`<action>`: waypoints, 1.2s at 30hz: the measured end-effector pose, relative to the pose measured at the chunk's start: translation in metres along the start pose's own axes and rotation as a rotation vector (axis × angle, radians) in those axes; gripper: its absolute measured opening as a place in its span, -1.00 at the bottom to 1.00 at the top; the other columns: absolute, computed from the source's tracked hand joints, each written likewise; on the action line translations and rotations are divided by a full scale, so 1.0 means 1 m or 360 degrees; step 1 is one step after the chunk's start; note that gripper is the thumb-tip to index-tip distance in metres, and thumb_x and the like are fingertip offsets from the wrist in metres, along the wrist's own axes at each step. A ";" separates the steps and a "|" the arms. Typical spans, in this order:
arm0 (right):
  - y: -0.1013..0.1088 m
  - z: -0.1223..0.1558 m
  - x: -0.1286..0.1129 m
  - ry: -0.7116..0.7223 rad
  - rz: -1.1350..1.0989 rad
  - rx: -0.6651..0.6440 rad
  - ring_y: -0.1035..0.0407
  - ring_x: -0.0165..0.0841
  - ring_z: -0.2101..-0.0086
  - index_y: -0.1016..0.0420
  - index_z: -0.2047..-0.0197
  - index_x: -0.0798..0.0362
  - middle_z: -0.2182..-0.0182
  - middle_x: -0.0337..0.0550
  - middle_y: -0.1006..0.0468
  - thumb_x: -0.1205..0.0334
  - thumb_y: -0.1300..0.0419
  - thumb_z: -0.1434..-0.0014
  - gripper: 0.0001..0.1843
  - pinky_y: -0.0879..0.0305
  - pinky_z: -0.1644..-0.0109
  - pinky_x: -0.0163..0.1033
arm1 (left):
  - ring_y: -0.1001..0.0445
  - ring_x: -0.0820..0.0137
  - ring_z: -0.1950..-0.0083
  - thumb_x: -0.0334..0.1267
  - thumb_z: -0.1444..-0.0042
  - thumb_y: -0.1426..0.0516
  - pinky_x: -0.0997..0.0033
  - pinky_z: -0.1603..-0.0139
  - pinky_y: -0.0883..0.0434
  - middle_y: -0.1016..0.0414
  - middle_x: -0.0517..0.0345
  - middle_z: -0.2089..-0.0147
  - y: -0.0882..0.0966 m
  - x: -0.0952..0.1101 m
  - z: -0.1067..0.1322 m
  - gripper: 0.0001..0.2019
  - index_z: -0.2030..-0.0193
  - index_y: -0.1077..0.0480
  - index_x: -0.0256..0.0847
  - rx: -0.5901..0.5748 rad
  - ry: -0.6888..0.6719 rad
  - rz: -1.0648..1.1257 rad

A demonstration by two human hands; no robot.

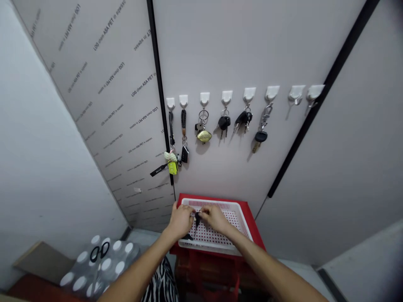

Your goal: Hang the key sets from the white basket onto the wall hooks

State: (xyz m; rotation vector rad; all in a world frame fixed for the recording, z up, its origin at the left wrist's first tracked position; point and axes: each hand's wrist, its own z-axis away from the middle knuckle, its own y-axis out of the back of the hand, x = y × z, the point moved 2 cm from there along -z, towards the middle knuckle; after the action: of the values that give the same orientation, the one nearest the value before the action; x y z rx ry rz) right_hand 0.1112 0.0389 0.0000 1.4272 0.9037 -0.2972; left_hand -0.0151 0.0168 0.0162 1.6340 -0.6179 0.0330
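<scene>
Over a white plastic basket (247,222), my left hand (181,219) and my right hand (215,218) meet with fingertips pinched on a small black key (197,219). Its blade points down toward the perforated basket floor. Another black item (188,237) lies in the near left corner of the basket, partly hidden by my left hand. Above, white hooks (204,97) line the panel, most with keys hanging. Among these are a key with a gold oval tag (204,136), a black-headed key (260,136) and a yellow-green fob (172,167).
The basket stands on a red surface (256,226). Two hooks at the right (296,93) carry no keys. At lower left, black-handled scissors (100,252) lie on a wrapped pack of white-capped bottles (106,264). Zebra-striped cloth (162,283) shows below my left forearm.
</scene>
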 end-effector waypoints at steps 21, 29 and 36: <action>0.200 0.024 -0.028 -0.0074 -0.1138 0.0750 -0.16 -0.59 0.69 -0.31 0.54 0.20 0.74 -0.33 -0.30 0.17 -0.13 0.27 -0.76 -0.15 0.58 -0.44 | -0.23 0.63 0.55 -0.44 0.18 0.01 0.60 0.48 -0.20 -0.29 0.20 0.47 0.046 0.154 -0.098 -0.78 0.30 -0.21 -0.34 0.0017 -0.0196 0.2045; 0.313 0.020 -0.071 0.0150 -0.1034 0.1473 -0.19 -0.62 0.71 -0.28 0.56 0.17 0.70 -0.32 -0.29 0.31 -0.11 0.20 -0.90 -0.20 0.65 -0.48 | -0.31 0.51 0.33 -0.46 0.17 0.01 0.42 0.23 -0.23 -0.29 0.09 0.20 0.120 0.233 -0.144 -0.57 0.08 -0.06 -0.18 0.0480 -0.0418 0.1447; 0.337 0.005 -0.062 0.0081 -0.0932 0.1653 -0.19 -0.59 0.75 -0.25 0.62 0.17 0.77 -0.34 -0.27 0.39 -0.08 0.17 -0.93 -0.18 0.72 -0.49 | -0.24 0.40 0.15 -0.48 0.18 0.03 0.37 0.11 -0.16 -0.28 0.04 0.16 0.132 0.254 -0.158 -0.58 0.09 -0.10 -0.23 0.0510 -0.0389 0.1151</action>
State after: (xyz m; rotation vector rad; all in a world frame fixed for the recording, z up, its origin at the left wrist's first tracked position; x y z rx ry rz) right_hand 0.2994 0.0719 0.2843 2.0644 1.2793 -1.3184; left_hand 0.1988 0.0657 0.2581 1.6468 -1.4268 0.4866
